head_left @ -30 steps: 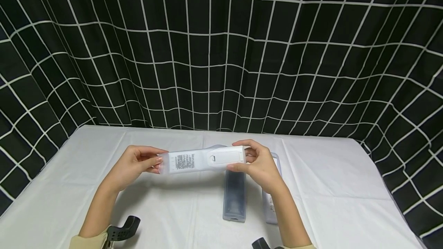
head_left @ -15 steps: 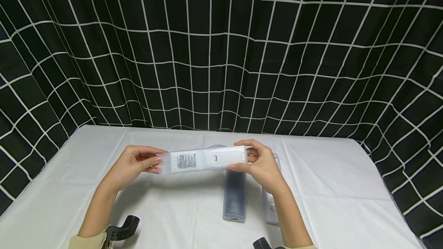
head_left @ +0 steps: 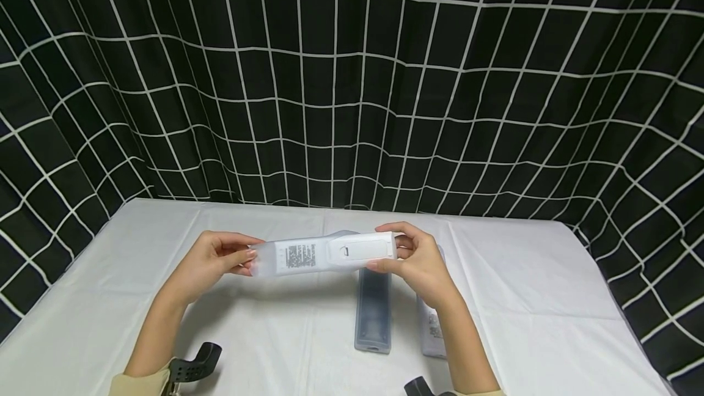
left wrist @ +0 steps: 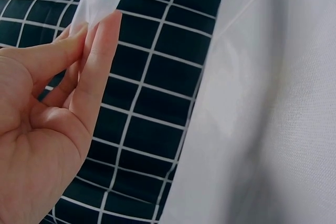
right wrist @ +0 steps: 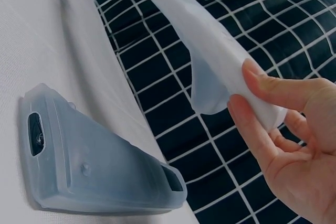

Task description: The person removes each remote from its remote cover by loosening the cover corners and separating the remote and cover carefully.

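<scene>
A white remote control point(head_left: 367, 248) is held level above the table, its back with the battery lid facing up. A translucent silicone cover point(head_left: 264, 261) encloses its left part, where printed text shows through; the right end is bare. My left hand point(head_left: 211, 260) pinches the loose left end of the cover between thumb and fingers. With thumb and fingers my right hand point(head_left: 420, 264) grips the bare end of the remote. In the right wrist view, a loose flap of the cover point(right wrist: 207, 87) hangs below the remote.
On the white-clothed table point(head_left: 275, 347) lies a blue-grey translucent case point(head_left: 374, 313) with a dark slot in its end. Right of it, another pale covered remote point(head_left: 432, 332) is partly hidden by my right forearm. A black gridded curtain point(head_left: 352, 78) hangs behind the table.
My right hand has shifted slightly right with the remote, which slides a little further out of the cover. The left hand, pinching the cover's end, barely moves.
</scene>
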Available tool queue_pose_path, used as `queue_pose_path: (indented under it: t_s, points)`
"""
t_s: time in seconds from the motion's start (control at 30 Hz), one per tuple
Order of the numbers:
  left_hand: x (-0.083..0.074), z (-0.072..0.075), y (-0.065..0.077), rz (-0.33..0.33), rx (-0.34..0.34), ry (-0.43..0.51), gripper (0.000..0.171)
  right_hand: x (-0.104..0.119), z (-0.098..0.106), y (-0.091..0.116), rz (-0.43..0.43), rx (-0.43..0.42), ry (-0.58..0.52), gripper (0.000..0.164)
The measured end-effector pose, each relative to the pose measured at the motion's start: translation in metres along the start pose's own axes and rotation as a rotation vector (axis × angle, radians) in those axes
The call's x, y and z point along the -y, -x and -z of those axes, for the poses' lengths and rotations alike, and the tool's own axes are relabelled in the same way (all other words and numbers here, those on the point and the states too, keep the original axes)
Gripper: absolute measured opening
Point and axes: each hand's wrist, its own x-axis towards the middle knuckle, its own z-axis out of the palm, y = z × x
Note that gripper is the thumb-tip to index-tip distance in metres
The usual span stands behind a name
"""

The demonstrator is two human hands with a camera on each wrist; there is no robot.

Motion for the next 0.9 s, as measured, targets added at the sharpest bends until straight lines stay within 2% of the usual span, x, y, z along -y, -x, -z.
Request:
queue_pose_path:
  t_s: [0.9]
  points:
    - [0.0002,0.0052,0.0022,0.038,-0.013,-0.016,0.031,-0.0009,0.0049,0.0004,0.008,0.001,0.005,0.061]
